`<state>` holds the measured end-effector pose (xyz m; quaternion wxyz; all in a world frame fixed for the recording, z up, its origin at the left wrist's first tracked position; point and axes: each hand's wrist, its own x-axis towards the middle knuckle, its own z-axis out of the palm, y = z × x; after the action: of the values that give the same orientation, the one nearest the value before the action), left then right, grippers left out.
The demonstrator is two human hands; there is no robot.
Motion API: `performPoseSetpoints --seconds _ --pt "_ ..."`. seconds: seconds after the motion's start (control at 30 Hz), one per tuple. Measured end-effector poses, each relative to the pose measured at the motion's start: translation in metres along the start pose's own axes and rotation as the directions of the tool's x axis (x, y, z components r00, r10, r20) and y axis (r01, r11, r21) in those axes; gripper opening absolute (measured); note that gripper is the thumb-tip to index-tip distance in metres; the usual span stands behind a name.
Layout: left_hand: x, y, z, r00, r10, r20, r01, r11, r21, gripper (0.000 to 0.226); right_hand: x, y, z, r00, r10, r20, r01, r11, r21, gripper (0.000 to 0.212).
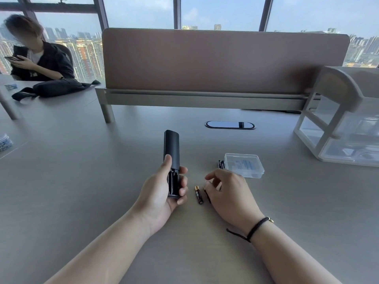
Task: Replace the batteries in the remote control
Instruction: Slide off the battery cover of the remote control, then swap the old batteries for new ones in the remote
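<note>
My left hand holds a black remote control upright over the grey table, back side up. Its lower battery compartment is uncovered and looks empty. One black-and-gold battery lies on the table just right of the remote. A second battery lies beside it, mostly hidden under my right hand, whose curled fingers hover over it; I cannot tell if they touch it. Two more dark batteries lie against a clear plastic case.
A brown desk divider stands across the back of the table. An oval cable port lies in the tabletop. A white drawer organiser stands at the right. At the far left a seated person holds a phone, with a black bag nearby.
</note>
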<state>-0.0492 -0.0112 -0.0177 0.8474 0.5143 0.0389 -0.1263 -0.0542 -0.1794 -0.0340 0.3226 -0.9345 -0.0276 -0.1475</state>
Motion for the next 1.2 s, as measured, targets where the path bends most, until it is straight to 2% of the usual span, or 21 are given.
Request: performPoseSetpoints --seconds 0.1,0.23,0.47,0.67,0.93,1.03,1.2 --pt "-0.0011 0.0013 0.0007 1.0 -0.001 0.0 0.001 1.0 -0.015 0.049 0.002 0.0023 -0.0049 0.999 0.013 -0.03 -0.015 0.997 -0.074 0.026" --pt "-0.0029 0.0023 0.0024 1.0 -0.005 0.003 0.005 1.0 -0.025 0.049 0.0038 0.0042 -0.0104 0.998 0.036 0.057 -0.021 0.971 -0.239 0.035" --pt "-0.0054 0.004 0.0039 1.0 -0.005 0.003 0.005 1.0 -0.018 0.049 0.0082 -0.0012 -0.0057 0.987 0.04 0.154 0.03 0.902 -0.431 0.016" --pt "-0.0057 0.0042 0.004 1.0 -0.005 -0.001 0.005 1.0 -0.006 0.049 0.0079 0.0035 -0.0079 0.996 0.021 0.083 0.01 0.936 -0.352 0.026" --pt "-0.0051 0.0036 0.0028 1.0 -0.007 -0.009 0.007 1.0 0.003 0.05 0.0078 0.0032 -0.0053 0.996 -0.023 0.082 0.053 0.923 -0.381 0.021" --pt "-0.0043 0.0035 0.0024 1.0 -0.003 -0.014 0.003 1.0 0.002 0.051 0.0082 0.0023 -0.0075 0.999 -0.027 0.025 0.034 0.94 -0.34 0.023" --pt "-0.0038 0.003 0.0028 1.0 -0.005 -0.013 0.005 1.0 0.004 0.051 0.0084 0.0043 -0.0085 1.0 -0.005 0.028 0.015 0.925 -0.38 0.022"
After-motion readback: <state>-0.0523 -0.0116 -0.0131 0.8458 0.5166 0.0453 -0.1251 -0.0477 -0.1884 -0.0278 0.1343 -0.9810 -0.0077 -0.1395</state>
